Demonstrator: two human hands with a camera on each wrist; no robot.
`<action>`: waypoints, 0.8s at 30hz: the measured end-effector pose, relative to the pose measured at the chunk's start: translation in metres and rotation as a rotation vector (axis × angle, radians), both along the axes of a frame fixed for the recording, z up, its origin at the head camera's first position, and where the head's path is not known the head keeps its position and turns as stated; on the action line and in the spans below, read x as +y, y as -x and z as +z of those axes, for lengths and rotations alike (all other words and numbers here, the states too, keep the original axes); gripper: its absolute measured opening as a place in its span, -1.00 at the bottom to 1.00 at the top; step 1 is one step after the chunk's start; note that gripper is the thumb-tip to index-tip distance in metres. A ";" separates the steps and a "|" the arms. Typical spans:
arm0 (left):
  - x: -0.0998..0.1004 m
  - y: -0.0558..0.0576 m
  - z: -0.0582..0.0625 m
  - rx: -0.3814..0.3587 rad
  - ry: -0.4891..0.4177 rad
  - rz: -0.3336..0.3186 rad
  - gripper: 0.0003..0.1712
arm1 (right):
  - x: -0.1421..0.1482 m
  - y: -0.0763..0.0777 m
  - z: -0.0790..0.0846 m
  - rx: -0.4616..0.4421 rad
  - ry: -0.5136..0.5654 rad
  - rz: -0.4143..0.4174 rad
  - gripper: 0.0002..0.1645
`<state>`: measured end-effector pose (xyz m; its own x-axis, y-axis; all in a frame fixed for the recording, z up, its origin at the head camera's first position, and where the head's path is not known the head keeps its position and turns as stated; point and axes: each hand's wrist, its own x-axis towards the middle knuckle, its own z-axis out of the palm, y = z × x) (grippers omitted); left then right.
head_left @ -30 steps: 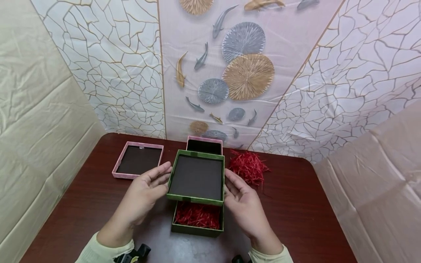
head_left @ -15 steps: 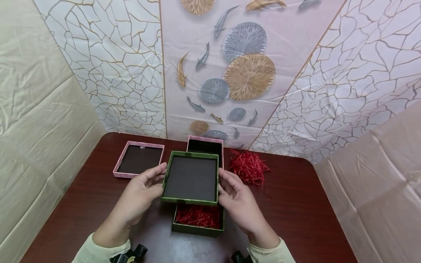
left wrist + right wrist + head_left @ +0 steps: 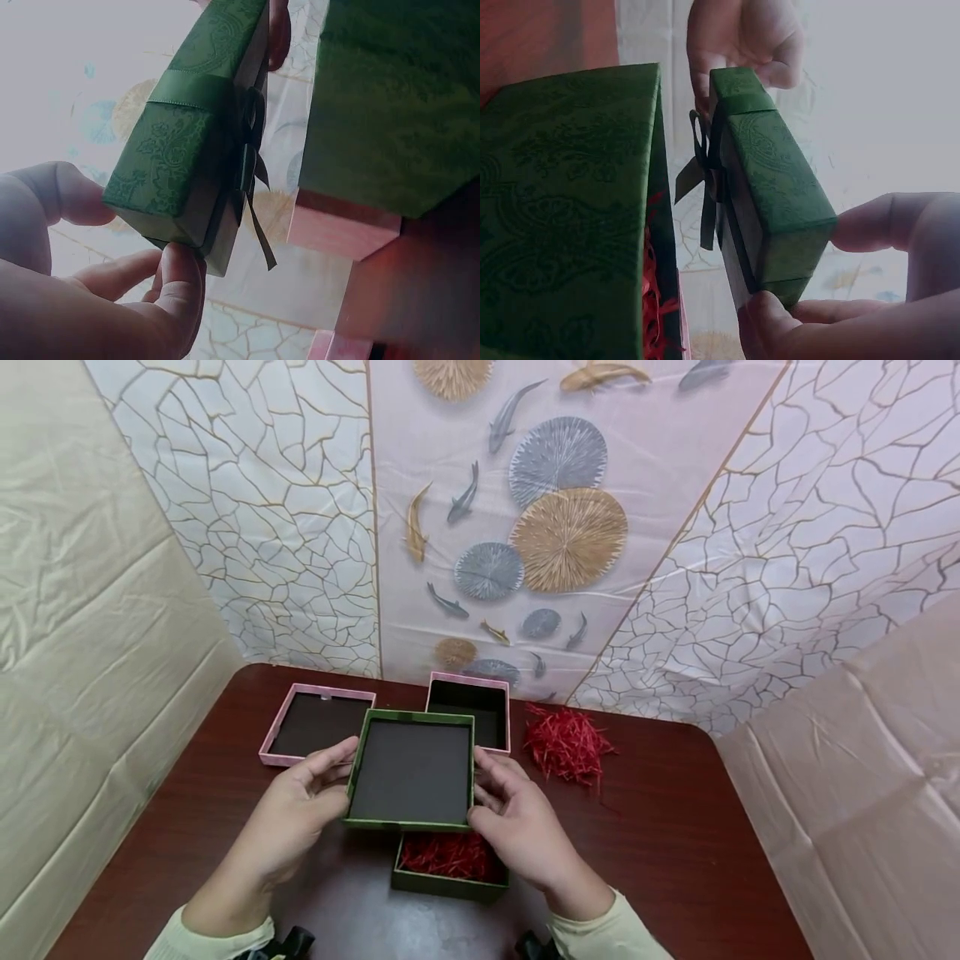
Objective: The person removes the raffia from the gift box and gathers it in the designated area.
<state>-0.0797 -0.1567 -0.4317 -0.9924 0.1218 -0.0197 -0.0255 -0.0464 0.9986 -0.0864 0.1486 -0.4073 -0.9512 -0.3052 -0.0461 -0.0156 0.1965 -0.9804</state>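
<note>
A green box lid (image 3: 411,774) is held in the air with its dark inside facing up. My left hand (image 3: 288,814) pinches its left side, and my right hand (image 3: 527,831) grips the right side, thumbs near the rim. Both wrist views show the lid's patterned green wall (image 3: 161,154) with a ribbon (image 3: 750,103) round it and a bow on its underside. Below and partly behind the lid stands a green box (image 3: 444,887) with red shredded paper (image 3: 450,853) in it. The lid hides the box's back part.
A pink lid (image 3: 279,760) lies inside-up at the back left of the dark red table (image 3: 675,827). An open pink box (image 3: 508,714) stands behind the green lid. Right of it is a loose pile of red shredded paper (image 3: 570,747). Patterned cloth walls surround the table.
Both hands have carried the green lid to the left and slightly toward me, uncovering more of the pink box behind. The green box and the paper pile have stayed put.
</note>
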 end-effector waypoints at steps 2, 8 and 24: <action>-0.005 -0.001 -0.001 0.006 0.008 -0.001 -0.15 | -0.003 0.001 0.001 0.011 -0.062 0.021 -0.02; -0.022 -0.005 -0.006 0.006 0.054 -0.004 -0.12 | -0.017 0.001 0.008 0.018 -0.156 0.089 0.03; -0.073 -0.009 -0.022 0.071 0.299 0.033 -0.15 | -0.065 -0.001 0.015 -0.034 -0.206 0.110 0.06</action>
